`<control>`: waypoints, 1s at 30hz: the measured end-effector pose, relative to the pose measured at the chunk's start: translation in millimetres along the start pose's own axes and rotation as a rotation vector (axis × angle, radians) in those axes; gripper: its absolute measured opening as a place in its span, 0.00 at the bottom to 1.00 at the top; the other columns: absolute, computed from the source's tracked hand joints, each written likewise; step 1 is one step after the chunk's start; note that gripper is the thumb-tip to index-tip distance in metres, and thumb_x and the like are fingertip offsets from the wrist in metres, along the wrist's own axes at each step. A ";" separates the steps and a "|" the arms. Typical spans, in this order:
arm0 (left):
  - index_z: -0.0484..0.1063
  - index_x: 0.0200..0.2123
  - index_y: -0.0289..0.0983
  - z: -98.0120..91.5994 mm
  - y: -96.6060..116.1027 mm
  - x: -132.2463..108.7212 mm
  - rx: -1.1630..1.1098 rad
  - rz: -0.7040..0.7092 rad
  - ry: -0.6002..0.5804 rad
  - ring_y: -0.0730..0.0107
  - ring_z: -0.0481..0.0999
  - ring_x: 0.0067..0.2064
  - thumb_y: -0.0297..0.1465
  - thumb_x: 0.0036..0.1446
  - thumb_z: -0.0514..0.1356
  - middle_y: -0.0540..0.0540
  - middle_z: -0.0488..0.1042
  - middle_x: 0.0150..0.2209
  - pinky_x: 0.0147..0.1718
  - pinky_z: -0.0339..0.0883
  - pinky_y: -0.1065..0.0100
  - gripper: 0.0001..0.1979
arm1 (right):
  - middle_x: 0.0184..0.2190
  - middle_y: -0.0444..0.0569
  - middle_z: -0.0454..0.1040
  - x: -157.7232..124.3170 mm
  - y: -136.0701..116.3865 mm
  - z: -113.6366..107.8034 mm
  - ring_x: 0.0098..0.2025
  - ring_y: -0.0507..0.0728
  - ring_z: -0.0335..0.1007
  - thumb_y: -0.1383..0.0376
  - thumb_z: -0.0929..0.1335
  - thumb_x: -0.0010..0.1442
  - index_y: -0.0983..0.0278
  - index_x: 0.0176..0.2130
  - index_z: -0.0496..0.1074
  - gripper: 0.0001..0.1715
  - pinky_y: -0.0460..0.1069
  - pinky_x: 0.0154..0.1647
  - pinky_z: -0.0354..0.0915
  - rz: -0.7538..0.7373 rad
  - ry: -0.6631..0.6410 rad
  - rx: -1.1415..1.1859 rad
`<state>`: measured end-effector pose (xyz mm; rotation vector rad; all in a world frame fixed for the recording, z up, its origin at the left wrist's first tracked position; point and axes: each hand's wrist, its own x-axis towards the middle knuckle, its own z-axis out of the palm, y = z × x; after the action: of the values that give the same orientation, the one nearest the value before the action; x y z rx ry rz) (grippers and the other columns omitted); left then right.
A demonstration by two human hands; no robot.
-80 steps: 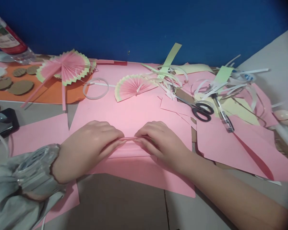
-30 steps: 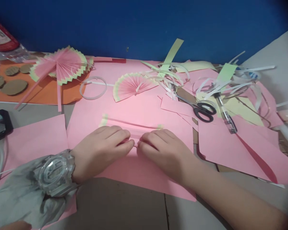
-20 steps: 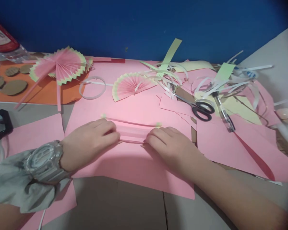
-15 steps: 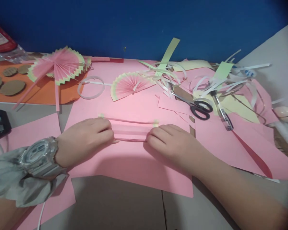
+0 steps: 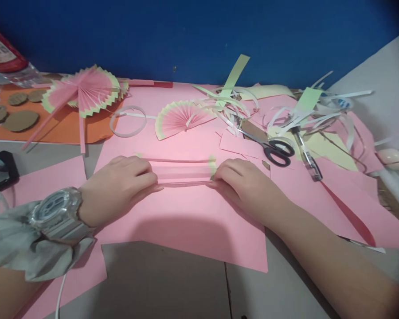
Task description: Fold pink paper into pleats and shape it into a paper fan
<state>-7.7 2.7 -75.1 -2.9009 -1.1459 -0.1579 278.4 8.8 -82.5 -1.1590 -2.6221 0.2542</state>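
Observation:
A pleated strip of pink paper with yellow-green ends lies crosswise over a large pink sheet. My left hand pinches its left end, fingers curled over the folds. At the other end, the fingers and thumb of my right hand are closed on the near folded edge. The far part of the strip lies partly unfolded behind the stacked pleats. Beyond it sits a pink paper fan with a yellow-green rim.
Black-handled scissors and a pen lie on the right among curled paper strips. At the left are a larger fan, cardboard discs, a bottle and a tape-like ring. A blue wall stands behind.
Both hands have shifted slightly away from me with the folded edge. The right hand has moved outward to the strip's end, uncovering more of its green border.

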 end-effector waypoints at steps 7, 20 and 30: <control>0.70 0.33 0.35 1.5 2.0 0.9 -0.158 -0.057 0.055 0.65 0.69 0.37 0.32 0.61 0.53 0.44 0.70 0.33 0.38 0.63 0.62 0.09 | 0.36 0.50 0.71 -2.9 0.9 0.3 0.41 0.58 0.64 0.64 0.64 0.63 0.63 0.35 0.67 0.05 0.53 0.42 0.56 -0.024 0.106 -0.198; 0.74 0.34 0.38 0.0 36.4 2.7 -0.172 -0.049 0.024 0.68 0.70 0.34 0.25 0.60 0.52 0.48 0.73 0.34 0.36 0.63 0.65 0.10 | 0.35 0.50 0.72 -1.3 -30.7 6.2 0.38 0.56 0.64 0.73 0.62 0.61 0.64 0.36 0.71 0.09 0.52 0.42 0.59 -0.214 0.003 -0.111; 0.70 0.29 0.38 -4.3 38.8 8.2 -0.322 -0.283 -0.040 0.71 0.70 0.27 0.29 0.59 0.51 0.51 0.73 0.25 0.29 0.61 0.69 0.09 | 0.26 0.44 0.72 3.6 -36.1 4.3 0.30 0.52 0.65 0.71 0.63 0.60 0.63 0.31 0.68 0.07 0.48 0.34 0.62 0.027 -0.013 0.071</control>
<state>24.3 -20.3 -69.2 -2.9973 -1.6791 -0.3175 249.5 -12.8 -76.5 -1.1733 -2.5881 0.3579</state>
